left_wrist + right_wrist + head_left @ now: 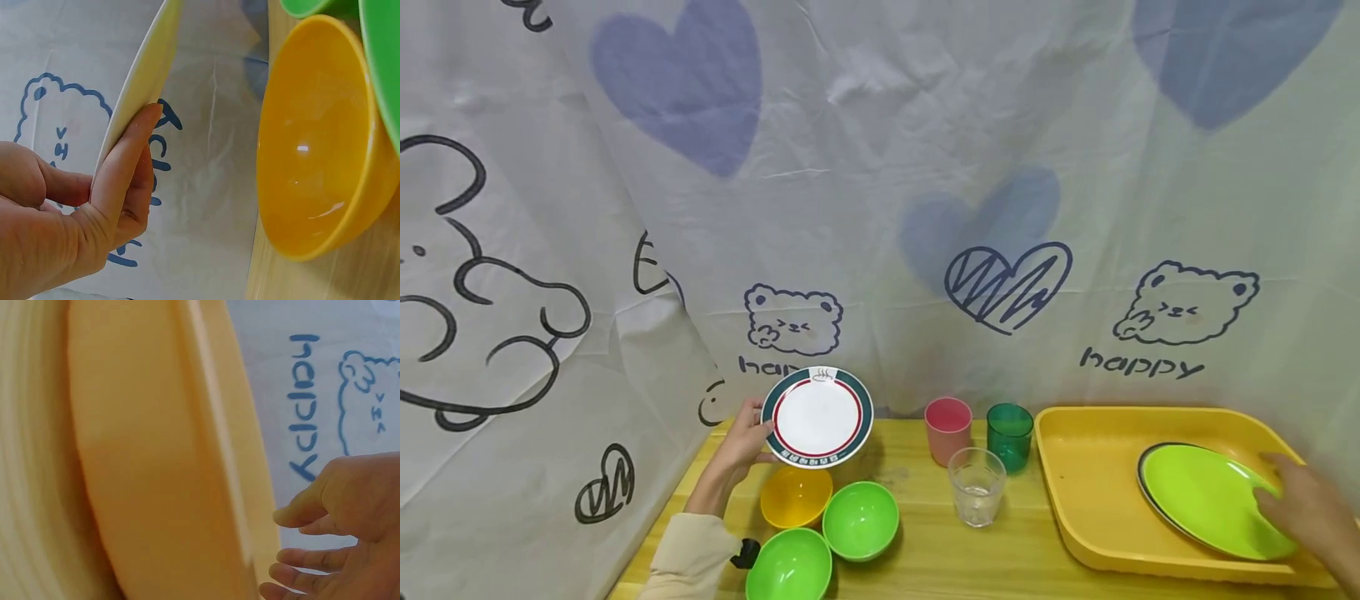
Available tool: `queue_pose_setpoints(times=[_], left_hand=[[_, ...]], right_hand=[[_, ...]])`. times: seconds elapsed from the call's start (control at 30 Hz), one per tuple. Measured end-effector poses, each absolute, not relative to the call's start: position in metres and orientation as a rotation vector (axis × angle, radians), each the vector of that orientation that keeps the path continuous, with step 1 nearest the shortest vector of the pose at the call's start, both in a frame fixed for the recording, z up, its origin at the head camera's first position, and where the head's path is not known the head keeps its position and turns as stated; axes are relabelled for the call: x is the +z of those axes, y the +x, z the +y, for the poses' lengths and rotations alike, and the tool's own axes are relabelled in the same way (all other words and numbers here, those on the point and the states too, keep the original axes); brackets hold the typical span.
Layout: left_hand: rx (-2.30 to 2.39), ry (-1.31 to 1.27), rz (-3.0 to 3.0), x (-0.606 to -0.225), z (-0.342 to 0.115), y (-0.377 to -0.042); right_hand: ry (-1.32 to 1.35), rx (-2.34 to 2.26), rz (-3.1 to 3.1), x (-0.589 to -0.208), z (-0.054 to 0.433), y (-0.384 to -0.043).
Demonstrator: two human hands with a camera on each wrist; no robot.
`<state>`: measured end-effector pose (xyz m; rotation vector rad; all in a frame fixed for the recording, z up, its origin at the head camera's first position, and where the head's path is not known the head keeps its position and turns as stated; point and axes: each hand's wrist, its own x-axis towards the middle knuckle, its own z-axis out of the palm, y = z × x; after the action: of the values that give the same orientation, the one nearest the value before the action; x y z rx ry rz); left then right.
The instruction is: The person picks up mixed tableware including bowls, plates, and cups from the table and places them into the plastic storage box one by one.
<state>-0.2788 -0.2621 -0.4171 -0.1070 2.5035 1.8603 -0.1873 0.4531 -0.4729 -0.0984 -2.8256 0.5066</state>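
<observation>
My left hand (747, 440) pinches the left edge of a white plate (817, 417) with a dark green band and a red ring. Its thumb lies on the front and its fingers behind, as the left wrist view shows. The plate is tilted up above an orange bowl (796, 497). At the far right my right hand (1303, 504) hovers by the right side of a lime green plate (1213, 500), its fingers relaxed and apart in the right wrist view. That plate lies over a dark-rimmed plate in a yellow tray (1086, 442).
Two green bowls (861, 521) (790, 567) sit against the orange bowl. A pink cup (948, 432), a dark green cup (1009, 437) and a clear glass (977, 487) stand between the bowls and the tray. A printed cloth (880, 208) hangs behind the wooden table (917, 567).
</observation>
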Motion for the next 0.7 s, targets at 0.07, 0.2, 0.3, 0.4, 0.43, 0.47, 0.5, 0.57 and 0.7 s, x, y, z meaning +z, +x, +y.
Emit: queue_pose_setpoints(times=[0.07,0.2,0.3,0.4,0.43,0.47,0.5,0.57,0.7], left_hand=[[1.886,-0.125,2.518,-0.418,-0.262,-0.277],[1.939,-0.156,2.531,-0.42,-0.263,-0.272],[1.975,-0.173,2.519,-0.421,-0.264,-0.268],[2.002,-0.161,2.511,-0.422,-0.265,-0.265],[2.008,-0.161,2.509,-0.422,-0.266,-0.263],[2.015,-0.16,2.507,-0.422,-0.266,-0.262],[2.021,-0.162,2.507,-0.421,-0.267,-0.261],[2.03,-0.168,2.506,-0.42,-0.268,-0.258],[2.047,-0.151,2.505,-0.418,-0.269,-0.254]], right_hand=[[-0.104,0.51,-2.802,-0.47,0.447,-0.186],[-0.153,0.527,-2.771,-0.463,0.431,-0.185],[-0.129,0.545,-2.722,-0.459,0.421,-0.187],[-0.065,0.558,-2.676,-0.456,0.414,-0.187],[-0.053,0.564,-2.67,-0.455,0.412,-0.187],[-0.043,0.572,-2.665,-0.454,0.409,-0.188],[-0.028,0.577,-2.655,-0.454,0.406,-0.188],[-0.019,0.587,-2.648,-0.453,0.4,-0.188],[-0.006,0.61,-2.615,-0.451,0.388,-0.188]])
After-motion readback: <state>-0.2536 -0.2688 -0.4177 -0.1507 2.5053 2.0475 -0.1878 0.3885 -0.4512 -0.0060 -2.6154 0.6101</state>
